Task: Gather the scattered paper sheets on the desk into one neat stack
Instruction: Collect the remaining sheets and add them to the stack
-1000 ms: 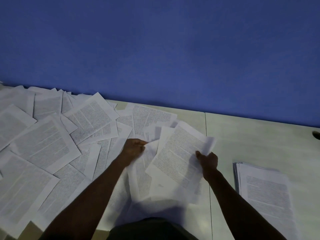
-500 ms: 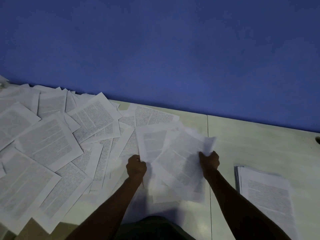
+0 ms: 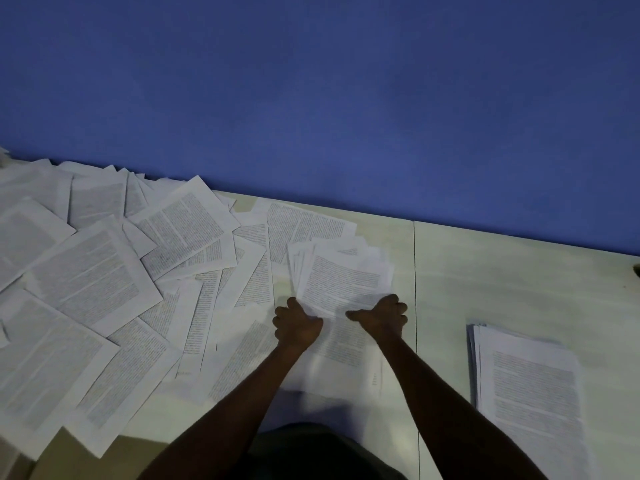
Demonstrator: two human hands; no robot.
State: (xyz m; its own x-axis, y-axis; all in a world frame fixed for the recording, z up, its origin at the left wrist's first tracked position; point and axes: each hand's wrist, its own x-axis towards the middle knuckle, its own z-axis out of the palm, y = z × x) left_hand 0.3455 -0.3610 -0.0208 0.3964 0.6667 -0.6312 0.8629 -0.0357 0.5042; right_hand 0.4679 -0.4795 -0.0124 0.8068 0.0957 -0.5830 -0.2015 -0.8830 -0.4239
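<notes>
A matte blue wall (image 3: 346, 98) is filling the whole upper half of the view, smooth and featureless. Below it, a pale desk (image 3: 502, 278) with a faint brushed grain is stretching from 9 to 3 o'clock, a thin dark seam (image 3: 415, 306) splitting it into two panels just right of centre.

Scattered paper sheets (image 3: 97, 285), thin white rectangles dense with printed text, are sprawling over the left panel from 8 to 11 o'clock, overlapping at many angles; the print is too small to read, and the pile is running off the left and lower edges. At 4 o'clock a squared stack (image 3: 526, 386) is lying flat on the right panel, its layered edges showing along its left side and its near end cut off by the frame.

At centre, a fanned bundle of sheets (image 3: 341, 278) is lying on the desk, its far corners splayed toward 12 o'clock. The left hand (image 3: 298, 325) is curling round the bundle's left edge, and the right hand (image 3: 382, 317) is gripping its right edge, thumb lying across the top page. Both forearms are partly hiding the bundle's near end. At 3 o'clock a small dark shape (image 3: 636, 270) is sitting half out of frame, unidentifiable.
</notes>
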